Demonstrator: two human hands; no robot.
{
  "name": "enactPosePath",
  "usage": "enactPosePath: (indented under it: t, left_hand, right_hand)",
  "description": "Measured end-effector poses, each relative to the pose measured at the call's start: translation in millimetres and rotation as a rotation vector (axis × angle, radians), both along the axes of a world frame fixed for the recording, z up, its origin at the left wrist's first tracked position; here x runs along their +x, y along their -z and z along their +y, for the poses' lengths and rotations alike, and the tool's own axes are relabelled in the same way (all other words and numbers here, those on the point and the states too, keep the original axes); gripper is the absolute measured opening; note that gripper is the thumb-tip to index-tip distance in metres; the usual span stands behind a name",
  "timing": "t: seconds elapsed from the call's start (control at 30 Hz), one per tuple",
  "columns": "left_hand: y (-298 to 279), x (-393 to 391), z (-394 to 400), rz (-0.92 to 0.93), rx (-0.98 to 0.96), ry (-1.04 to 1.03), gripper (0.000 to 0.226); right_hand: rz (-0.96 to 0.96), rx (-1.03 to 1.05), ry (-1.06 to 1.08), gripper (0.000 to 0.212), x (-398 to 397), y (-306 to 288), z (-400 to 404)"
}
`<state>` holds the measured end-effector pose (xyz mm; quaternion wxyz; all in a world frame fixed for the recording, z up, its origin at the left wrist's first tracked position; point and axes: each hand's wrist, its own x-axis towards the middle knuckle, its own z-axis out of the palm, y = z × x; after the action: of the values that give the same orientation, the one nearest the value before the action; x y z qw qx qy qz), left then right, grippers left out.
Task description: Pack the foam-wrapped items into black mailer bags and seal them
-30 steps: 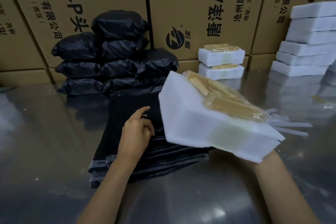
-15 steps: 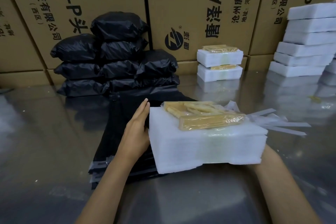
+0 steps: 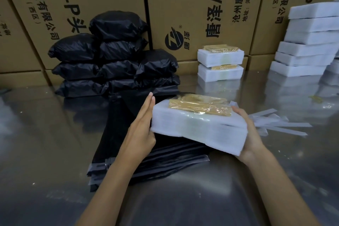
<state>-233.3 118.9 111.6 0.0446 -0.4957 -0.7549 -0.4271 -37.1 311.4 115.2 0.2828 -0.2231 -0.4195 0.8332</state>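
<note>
White foam-wrapped item (image 3: 199, 130) is held between both hands above the stack of flat black mailer bags (image 3: 146, 163) on the table (image 3: 45, 143). Left hand (image 3: 142, 130) lies flat against its left end, fingers (image 3: 149, 104) straight and pressed together. Right hand (image 3: 251, 134) wraps the right end, fingers curled beneath, thumb on top.
</note>
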Motion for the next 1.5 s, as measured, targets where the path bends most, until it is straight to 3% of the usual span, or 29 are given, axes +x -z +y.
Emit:
enactPosePath:
  t: [0.23,0.47,0.83,0.93,1.0,1.1,1.17,1.33,1.5]
  left_hand:
    - [0.2,14.9,8.4,0.017,0.075,0.002,0.094]
    - [9.4,41.0,23.9,0.052,0.044,0.030,0.100]
    - [10.9,30.5,23.5,-0.098,0.181,-0.219,0.062]
    - [12.5,28.8,22.9,-0.127,0.184,-0.225,0.060]
    - [13.1,28.4,22.8,-0.150,0.210,-0.213,0.060]
    - [12.3,21.7,20.9,-0.170,0.259,-0.234,0.063]
    - [11.7,19.0,19.7,-0.167,0.259,-0.249,0.065]
    - [12.2,16.4,20.1,-0.159,0.258,-0.264,0.068]
    - [8.5,14.6,15.7,-0.173,0.294,-0.260,0.051]
  right_hand:
    - [0.034,-0.010,0.144,0.052,-18.6,1.4,-15.0]
    - [0.077,-0.044,0.050,0.054,-38.8,5.1,-44.5]
    - [0.094,-0.075,-0.132,0.049,-40.9,11.1,-46.1]
    - [0.029,0.105,-0.169,0.045,-42.9,13.9,-48.6]
    - [-0.178,0.389,-0.132,0.042,-42.8,13.5,-54.0]
    - [-0.543,0.876,0.013,0.076,-42.0,21.7,-52.1]
    - [-0.657,1.090,0.020,0.091,-43.7,31.2,-45.9]
    - [-0.696,1.272,0.021,0.093,-46.1,38.7,-39.7]
    - [-0.679,1.391,0.137,0.071,-55.4,29.4,-45.6]
